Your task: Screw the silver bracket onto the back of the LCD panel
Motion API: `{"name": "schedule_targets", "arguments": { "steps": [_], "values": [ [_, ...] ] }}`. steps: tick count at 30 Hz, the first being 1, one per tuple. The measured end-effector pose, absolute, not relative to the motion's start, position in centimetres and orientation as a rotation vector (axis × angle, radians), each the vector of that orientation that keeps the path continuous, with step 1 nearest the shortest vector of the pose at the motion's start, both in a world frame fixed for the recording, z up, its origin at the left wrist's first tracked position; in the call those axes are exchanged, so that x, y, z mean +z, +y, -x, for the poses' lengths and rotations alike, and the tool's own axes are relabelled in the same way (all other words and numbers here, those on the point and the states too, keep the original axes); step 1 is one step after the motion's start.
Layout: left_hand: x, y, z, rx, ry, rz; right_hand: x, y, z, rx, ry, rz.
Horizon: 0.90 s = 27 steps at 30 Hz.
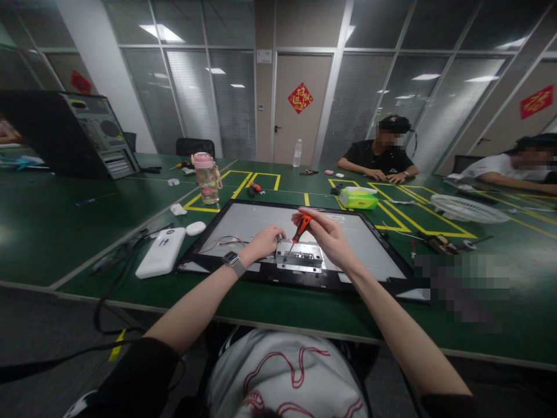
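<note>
A black-framed monitor panel (243, 223) lies face down on the green table, with a silver metal bracket (302, 256) near its front edge. My right hand (328, 235) grips an orange-handled screwdriver (301, 228), its tip pointing down at the bracket's left end. My left hand (264, 242), a watch on its wrist, rests on the panel just left of the bracket with fingers curled; whether it holds anything small is hidden.
A white power bank (160, 252) and white mouse (195, 228) lie left of the panel. A pink-lidded bottle (206, 177), green tissue box (358, 199), white fan (466, 208) and computer tower (93, 136) stand further off. Two people sit at the far right.
</note>
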<state>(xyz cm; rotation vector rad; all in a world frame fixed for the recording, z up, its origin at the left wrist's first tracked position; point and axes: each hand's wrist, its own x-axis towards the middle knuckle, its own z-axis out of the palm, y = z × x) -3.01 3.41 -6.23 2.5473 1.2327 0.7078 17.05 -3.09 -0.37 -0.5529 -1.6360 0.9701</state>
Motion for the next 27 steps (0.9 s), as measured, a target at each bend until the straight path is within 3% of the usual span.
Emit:
{"name": "schedule_targets", "arguments": {
  "steps": [8,14,20,27],
  "values": [
    [-6.08,3.37,2.87,0.691,1.248,-2.539,-0.08,-3.47,-16.86,0.389,-1.637,0.770],
    [-6.14,3.47,2.90,0.692,1.248,-2.558,-0.42,-3.24,-16.80,0.653,-1.636,0.698],
    [-6.17,3.41,2.88,0.697,1.265,-2.545,-0.85,-2.92,-17.05,0.478,-1.589,0.749],
    [-6.22,3.42,2.89,0.694,1.269,-2.564,-0.48,-3.29,-16.86,0.738,-1.559,0.679]
  ]
}}
